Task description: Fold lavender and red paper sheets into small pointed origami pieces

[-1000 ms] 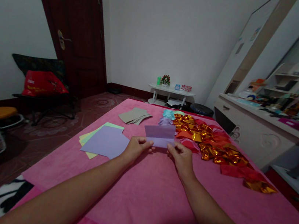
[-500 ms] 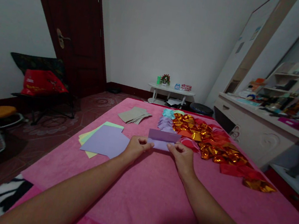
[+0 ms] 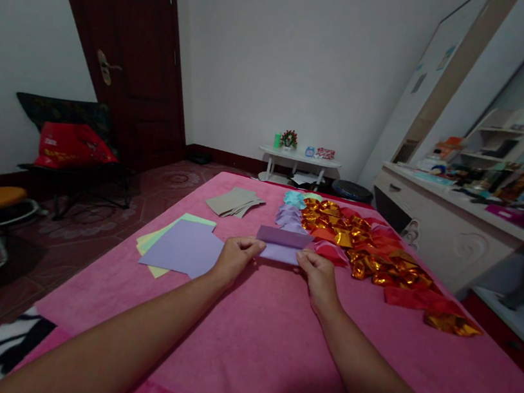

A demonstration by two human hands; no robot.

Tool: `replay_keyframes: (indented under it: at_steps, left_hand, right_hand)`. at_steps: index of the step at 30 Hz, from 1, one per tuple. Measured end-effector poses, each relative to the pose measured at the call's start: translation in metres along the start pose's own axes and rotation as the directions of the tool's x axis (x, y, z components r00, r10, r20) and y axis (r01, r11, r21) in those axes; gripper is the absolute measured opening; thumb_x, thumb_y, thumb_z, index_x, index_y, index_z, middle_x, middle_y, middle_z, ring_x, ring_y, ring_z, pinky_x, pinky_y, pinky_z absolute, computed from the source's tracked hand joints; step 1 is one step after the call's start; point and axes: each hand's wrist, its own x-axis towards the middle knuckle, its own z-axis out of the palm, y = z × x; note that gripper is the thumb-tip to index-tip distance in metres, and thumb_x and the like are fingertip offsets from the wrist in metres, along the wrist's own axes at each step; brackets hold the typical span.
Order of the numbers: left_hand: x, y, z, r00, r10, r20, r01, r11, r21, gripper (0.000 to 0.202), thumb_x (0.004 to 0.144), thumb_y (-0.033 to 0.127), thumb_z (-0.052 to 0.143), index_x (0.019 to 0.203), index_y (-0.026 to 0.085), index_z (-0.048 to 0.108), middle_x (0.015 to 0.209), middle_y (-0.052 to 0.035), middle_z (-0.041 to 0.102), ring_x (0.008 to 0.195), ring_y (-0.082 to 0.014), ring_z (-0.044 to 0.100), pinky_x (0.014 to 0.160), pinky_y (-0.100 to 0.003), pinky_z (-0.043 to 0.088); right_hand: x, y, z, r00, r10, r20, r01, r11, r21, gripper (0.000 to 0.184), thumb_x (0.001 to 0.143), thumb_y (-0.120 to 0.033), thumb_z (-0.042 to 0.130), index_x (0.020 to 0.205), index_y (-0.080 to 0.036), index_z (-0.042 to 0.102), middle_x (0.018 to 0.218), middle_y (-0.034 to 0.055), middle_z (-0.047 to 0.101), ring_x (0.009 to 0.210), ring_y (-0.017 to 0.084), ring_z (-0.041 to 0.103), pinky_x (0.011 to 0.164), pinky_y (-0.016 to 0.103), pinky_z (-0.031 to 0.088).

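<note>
A lilac sheet of paper (image 3: pixel 282 245), folded over on itself, lies on the pink cloth (image 3: pixel 247 337). My left hand (image 3: pixel 234 257) pinches its left edge with the fingers closed. My right hand (image 3: pixel 319 275) pinches its right edge the same way. To the left of my left hand lies a stack of lilac, green and yellow sheets (image 3: pixel 181 247).
A heap of red and gold foil shapes (image 3: pixel 375 255) stretches along the right. Small lilac and blue folded pieces (image 3: pixel 290 210) and grey cards (image 3: pixel 234 202) lie farther back. A white dresser (image 3: pixel 452 230) stands right, a dark door (image 3: pixel 130 54) and chair (image 3: pixel 69 143) left.
The raised upper flap of the lilac sheet has come down toward me, so the paper now lies flatter and narrower between my hands. Both hands stayed at its edges.
</note>
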Motion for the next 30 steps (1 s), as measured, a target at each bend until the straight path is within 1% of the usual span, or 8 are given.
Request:
replay_keyframes:
  at_steps: [2,5,7,9,12,18,25,30]
  left_hand:
    - [0.0012,-0.0024,-0.0011,1.0,-0.018,-0.006,0.018,1.0,-0.022,0.032,0.065,0.042,0.073,0.063,0.01,0.069,0.053,0.0006,0.056,0.046,-0.0064,0.044,0.047,-0.019,0.034]
    - [0.0035,-0.0063,-0.0023,0.998,-0.049,-0.024,0.049,0.998,-0.039,0.032,0.064,0.042,0.074,0.067,0.01,0.07,0.052,0.0006,0.056,0.045,-0.0068,0.045,0.046,-0.02,0.034]
    - [0.0046,-0.0074,-0.0024,0.996,-0.073,-0.049,0.07,0.996,-0.049,0.034,0.061,0.039,0.076,0.078,0.009,0.072,0.054,0.0001,0.058,0.045,-0.0064,0.045,0.046,-0.019,0.034]
    - [0.0048,-0.0069,-0.0016,0.994,-0.089,-0.07,0.086,0.995,-0.055,0.044,0.057,0.034,0.079,0.091,0.008,0.072,0.057,-0.0005,0.06,0.046,-0.006,0.045,0.047,-0.019,0.034]
    - [0.0041,-0.0046,-0.0001,0.993,-0.084,-0.081,0.08,0.996,-0.05,0.053,0.053,0.027,0.081,0.101,0.007,0.071,0.054,0.0012,0.058,0.047,-0.0052,0.043,0.048,-0.019,0.033]
    - [0.0046,-0.0056,-0.0018,0.994,-0.079,-0.074,0.076,0.996,-0.037,0.055,0.055,0.026,0.081,0.106,0.008,0.07,0.058,-0.0003,0.059,0.049,-0.0057,0.044,0.049,-0.02,0.032]
    - [0.004,-0.0066,-0.0041,0.993,-0.079,-0.084,0.076,0.996,-0.035,0.051,0.056,0.025,0.081,0.104,0.011,0.072,0.061,-0.0007,0.06,0.049,-0.0052,0.046,0.048,-0.019,0.033]
    - [0.0045,-0.0072,-0.0039,0.995,-0.087,-0.051,0.084,0.995,-0.062,0.049,0.055,0.025,0.082,0.101,0.011,0.072,0.061,-0.0008,0.061,0.049,-0.0051,0.047,0.048,-0.018,0.034]
  right_hand:
    - [0.0001,0.0003,0.0001,1.0,0.001,-0.005,-0.001,1.0,0.024,0.025,0.067,-0.042,0.069,0.06,-0.017,0.07,0.067,0.0011,0.06,0.059,0.015,0.051,0.055,0.026,0.042]
    - [0.0004,0.0019,-0.0007,0.999,-0.01,-0.039,0.011,0.999,0.045,0.017,0.065,-0.036,0.073,0.068,-0.02,0.074,0.078,0.002,0.066,0.074,0.018,0.057,0.068,0.029,0.044]
    - [0.0005,0.0028,-0.0013,0.998,-0.01,-0.059,0.013,0.999,0.053,0.014,0.063,-0.033,0.075,0.071,-0.021,0.076,0.081,0.0021,0.069,0.082,0.019,0.058,0.076,0.031,0.044]
    - [0.0004,0.0029,-0.0014,0.998,-0.003,-0.067,0.007,0.998,0.062,0.013,0.062,-0.031,0.076,0.071,-0.022,0.076,0.079,0.002,0.069,0.083,0.02,0.058,0.078,0.032,0.043]
    - [0.0002,0.002,-0.0009,0.998,0.014,-0.065,-0.008,0.996,0.088,0.014,0.06,-0.031,0.077,0.07,-0.021,0.075,0.076,0.0015,0.07,0.076,0.019,0.059,0.074,0.031,0.044]
    - [-0.0003,0.0009,0.0,0.996,0.067,-0.067,-0.057,0.989,0.133,0.016,0.056,-0.031,0.08,0.065,-0.019,0.073,0.068,0.0003,0.068,0.064,0.015,0.056,0.064,0.028,0.043]
    - [-0.0009,0.0,0.0002,0.991,0.099,-0.086,-0.085,0.984,0.155,0.017,0.056,-0.031,0.079,0.063,-0.018,0.07,0.066,0.0002,0.067,0.061,0.014,0.055,0.061,0.027,0.042]
    - [-0.0001,0.0024,-0.0003,0.989,0.106,-0.107,-0.089,0.984,0.152,0.02,0.057,-0.034,0.079,0.062,-0.018,0.068,0.059,-0.0014,0.064,0.055,0.013,0.051,0.057,0.026,0.038]
